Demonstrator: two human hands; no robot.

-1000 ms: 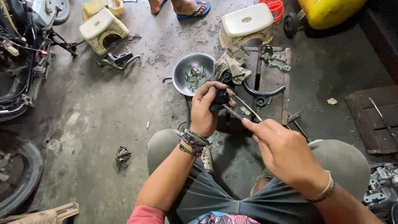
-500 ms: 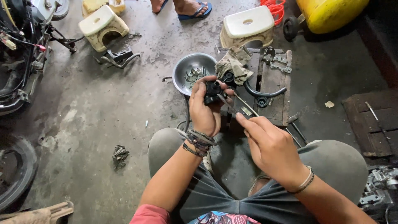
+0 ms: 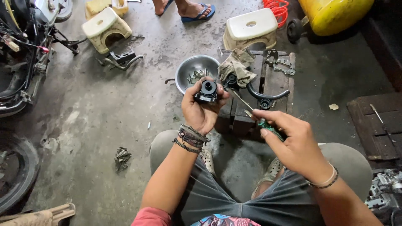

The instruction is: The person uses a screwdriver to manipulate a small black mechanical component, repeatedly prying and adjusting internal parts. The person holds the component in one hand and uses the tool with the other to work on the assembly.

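The left hand [image 3: 201, 109] grips a small black round part [image 3: 207, 92]; the right hand [image 3: 293, 140], nearer and to its right, clasps a green-handled screwdriver [image 3: 251, 115] angled towards it.

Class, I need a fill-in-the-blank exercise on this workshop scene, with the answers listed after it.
1. The left hand holds up a small ____ part with a round opening.
2. The right hand grips a screwdriver with a ____ handle.
3. Behind the hands, a metal ____ of small parts sits on the concrete floor.
4. A crumpled ____ lies on the dark wooden pallet.

Missing words: black; green; bowl; rag
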